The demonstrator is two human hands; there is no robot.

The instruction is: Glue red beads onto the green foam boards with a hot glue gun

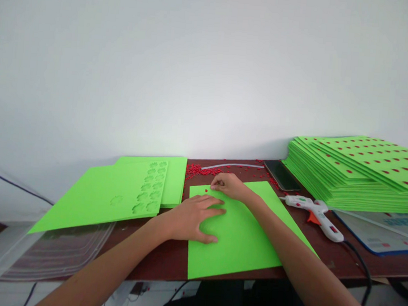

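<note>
- Rests the open left hand (190,218) on the green sheet (232,240), flat on the surface (167,263); could skew it by dragging.
- Curls the right hand (231,186) beside a red bead (206,190); cannot tell if gripping anything; could dislodge the bead by brushing it.
- Could mark the sheet by bumping the nearby glue gun (325,224).
- Could scatter the loose beads (195,171) by overreaching.

Soft, even light, pale wall slightly dim toward corners, faint shadows, wide-angle stretching at edges, mild overall softness
</note>
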